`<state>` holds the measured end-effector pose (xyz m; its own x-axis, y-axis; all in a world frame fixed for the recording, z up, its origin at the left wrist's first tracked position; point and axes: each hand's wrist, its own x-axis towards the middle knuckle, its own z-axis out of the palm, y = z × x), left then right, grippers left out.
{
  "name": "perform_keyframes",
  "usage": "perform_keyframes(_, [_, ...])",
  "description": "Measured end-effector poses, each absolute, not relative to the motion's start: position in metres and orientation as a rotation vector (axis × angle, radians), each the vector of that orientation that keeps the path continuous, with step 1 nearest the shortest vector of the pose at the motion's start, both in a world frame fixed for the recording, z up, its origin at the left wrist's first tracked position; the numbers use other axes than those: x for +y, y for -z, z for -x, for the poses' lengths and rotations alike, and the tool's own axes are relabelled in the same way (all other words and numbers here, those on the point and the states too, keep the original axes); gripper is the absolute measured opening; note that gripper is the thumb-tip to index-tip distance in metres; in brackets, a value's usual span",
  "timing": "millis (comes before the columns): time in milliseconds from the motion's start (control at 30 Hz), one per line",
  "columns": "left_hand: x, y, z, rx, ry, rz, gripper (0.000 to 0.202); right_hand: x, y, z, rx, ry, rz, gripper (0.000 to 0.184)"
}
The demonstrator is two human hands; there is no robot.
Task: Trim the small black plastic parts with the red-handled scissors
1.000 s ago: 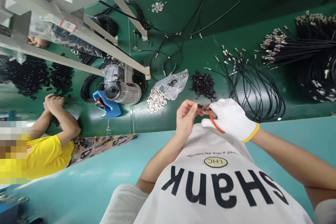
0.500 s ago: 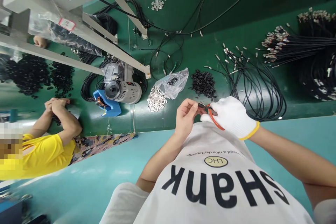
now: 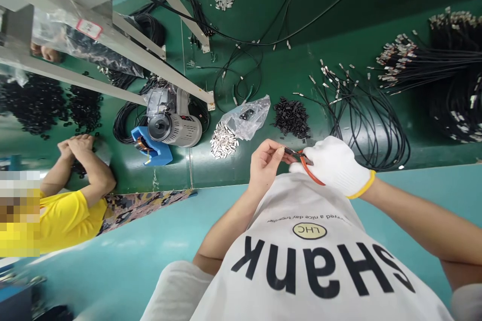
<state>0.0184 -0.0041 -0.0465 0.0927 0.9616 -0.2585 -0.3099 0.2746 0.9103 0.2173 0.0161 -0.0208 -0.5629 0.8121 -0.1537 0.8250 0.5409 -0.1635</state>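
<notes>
My bare left hand [image 3: 266,163] is closed in a pinch at the table's front edge, thumb against fingers. What it pinches is small and mostly hidden by the fingers. White-gloved, my right hand [image 3: 335,165] wraps round orange-handled pliers [image 3: 312,174], whose dark jaws point left and meet the left fingertips. Just beyond the hands lies a heap of small black plastic pieces [image 3: 290,118]. To its left are a clear plastic bag [image 3: 250,118] and a pile of small silvery-white metal pieces [image 3: 224,141].
Black cables with metal ends [image 3: 371,125] lie coiled at right, beside thicker cable bundles [image 3: 452,67]. At left stand a grey motorised machine [image 3: 176,128], a blue tape holder [image 3: 160,153] and slanting metal shelf legs [image 3: 150,67]. A co-worker in a yellow top [image 3: 77,220] sits farther left.
The view has shifted slightly. My hands keep the same hold on the pliers and the small piece, with the pliers' handle turned a little. At left, the co-worker's hands have moved slightly.
</notes>
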Motion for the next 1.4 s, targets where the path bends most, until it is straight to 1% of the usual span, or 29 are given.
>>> perform_keyframes(167, [-0.006,0.050,-0.018,1.075,-1.093,-0.831,0.028,0.017,0.021,-0.225,2.753,0.321,-1.316,0.057])
perform_keyframes(433, [-0.006,0.044,-0.021,1.099,-1.070,-0.906,0.028,0.025,0.019,-0.224,2.760,0.310,-1.302,0.063])
perform_keyframes(667, [-0.003,0.044,-0.018,1.075,-1.073,-0.881,0.029,0.021,0.016,-0.216,2.772,0.264,-1.364,0.062])
perform_keyframes(867, [0.000,0.041,-0.017,1.071,-1.079,-0.885,0.028,0.017,0.014,-0.210,2.625,0.418,-1.463,0.069])
perform_keyframes(1033, [0.001,0.040,-0.015,1.035,-1.087,-0.885,0.025,0.016,0.016,-0.206,2.624,0.503,-1.491,0.067])
perform_keyframes(1200, [-0.003,0.039,-0.017,1.081,-1.063,-0.898,0.029,0.021,0.009,-0.209,2.677,0.426,-1.542,0.063])
perform_keyframes(1400, [-0.002,0.038,-0.021,1.064,-1.076,-0.924,0.027,0.021,0.009,-0.217,2.768,0.263,-1.406,0.059])
